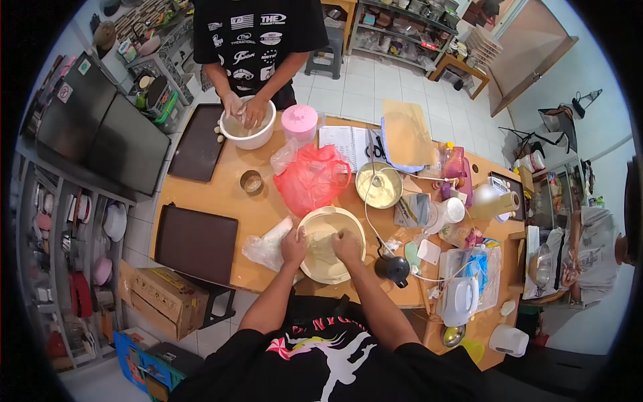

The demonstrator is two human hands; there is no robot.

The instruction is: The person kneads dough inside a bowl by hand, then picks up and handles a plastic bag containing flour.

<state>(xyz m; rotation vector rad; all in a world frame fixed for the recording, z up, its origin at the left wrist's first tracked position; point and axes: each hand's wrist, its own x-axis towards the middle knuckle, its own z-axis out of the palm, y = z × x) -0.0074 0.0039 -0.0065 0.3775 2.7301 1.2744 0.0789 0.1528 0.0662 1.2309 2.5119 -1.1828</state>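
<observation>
A cream-coloured basin stands at the near edge of the table in front of me, with a pale floury or doughy mass inside. My left hand is closed at the basin's left rim and seems to grip it. Inside the right part of the basin, my right hand is curled like a fist; what its fingers hold, if anything, is hidden. Just left of the basin lies a clear plastic bag with white contents. A red plastic bag sits right behind the basin.
Across the table another person works with both hands in a white basin. Two dark trays lie on the left. A bowl of yellowish cream, a black-ended corded appliance and a white mixer-like appliance stand to the right.
</observation>
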